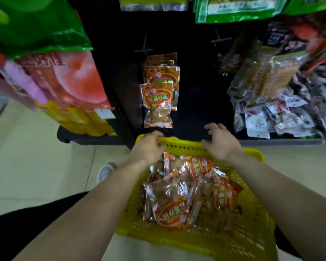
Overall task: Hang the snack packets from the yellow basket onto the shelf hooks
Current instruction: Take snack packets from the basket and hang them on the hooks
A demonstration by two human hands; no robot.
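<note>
Orange foil snack packets point(179, 196) mostly piled in yellow perforated plastic basket point(252, 223), only a few hung on black shelf hook point(145, 43) beyond, so approx. early stage; left hand point(149, 146) curled at far rim, grip unclear, right hand point(221, 143) loosely spread, empty.

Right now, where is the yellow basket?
The yellow basket is low in the head view, centre-right, before the black shelf, just below the hanging orange packets.
</note>
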